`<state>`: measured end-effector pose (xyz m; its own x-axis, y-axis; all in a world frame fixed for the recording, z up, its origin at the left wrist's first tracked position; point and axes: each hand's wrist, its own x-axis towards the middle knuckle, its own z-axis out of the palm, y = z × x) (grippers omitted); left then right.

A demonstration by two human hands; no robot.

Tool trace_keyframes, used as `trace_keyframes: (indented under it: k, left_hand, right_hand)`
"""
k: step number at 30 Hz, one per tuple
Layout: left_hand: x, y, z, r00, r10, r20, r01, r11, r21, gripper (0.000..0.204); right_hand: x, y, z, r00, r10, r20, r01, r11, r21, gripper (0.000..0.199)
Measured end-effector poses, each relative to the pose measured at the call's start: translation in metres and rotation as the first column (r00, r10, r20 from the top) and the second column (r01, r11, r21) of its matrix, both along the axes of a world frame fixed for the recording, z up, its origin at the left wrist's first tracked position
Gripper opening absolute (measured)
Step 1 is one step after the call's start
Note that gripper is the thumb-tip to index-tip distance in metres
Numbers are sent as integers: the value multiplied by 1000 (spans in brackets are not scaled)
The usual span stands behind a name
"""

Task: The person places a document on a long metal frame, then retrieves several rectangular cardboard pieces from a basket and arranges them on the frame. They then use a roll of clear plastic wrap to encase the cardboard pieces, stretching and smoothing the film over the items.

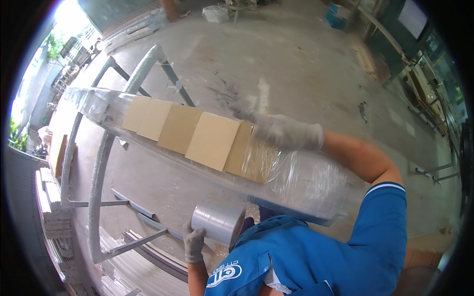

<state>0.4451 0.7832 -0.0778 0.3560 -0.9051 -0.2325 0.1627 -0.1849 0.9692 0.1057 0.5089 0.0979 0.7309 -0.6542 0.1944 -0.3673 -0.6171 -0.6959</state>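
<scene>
Blue shirt cloth [316, 251] lies nearest; just beyond it, the grey film roll [217, 223] is gripped at its left end by the gloved left hand's [194, 240] curled fingers. Blurred, the gloved right hand [290, 132] hovers at the cardboard sheets [212, 140] and clear wrap [311, 180]; whether its fingers grip, I cannot tell.

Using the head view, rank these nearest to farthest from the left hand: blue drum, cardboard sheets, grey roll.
From the left hand:
1. Grey roll: touching, held in that hand.
2. Cardboard sheets: ahead, past the roll.
3. Blue drum: far off, ahead and right.
</scene>
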Motion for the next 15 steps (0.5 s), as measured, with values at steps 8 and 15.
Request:
trace_keyframes:
  k: [8,15]
  left_hand:
    - [-31,-24,148,985,69,-156,-156,739,-656,71]
    - [4,-130,116,946,318,54,-151,584,-797,52]
  right_hand:
    - [48,74,73,941,335,43,-306,899,-314,87]
    - [-15,-58,75,981,-170,97,162,427,-889,72]
